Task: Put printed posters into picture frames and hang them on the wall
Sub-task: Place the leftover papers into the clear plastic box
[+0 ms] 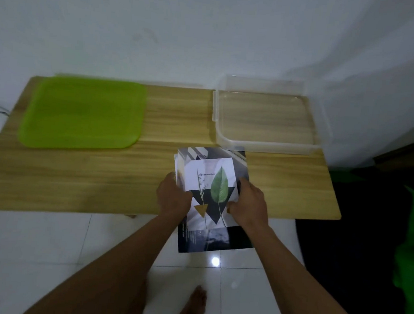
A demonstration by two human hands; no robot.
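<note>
I hold a small stack of printed posters (211, 181) above the front edge of the wooden table (102, 174). The top sheet shows a green leaf over dark triangles, and darker sheets stick out behind and below it. My left hand (173, 196) grips the stack's left edge. My right hand (248, 204) grips its right edge. No picture frame is in view.
A lime-green plastic lid (81, 113) lies on the table's left part. A clear plastic box (267, 121) sits at the back right, against the white wall (185, 32). A bare foot (191, 307) stands on the white tiled floor. Dark and green things lie at the right.
</note>
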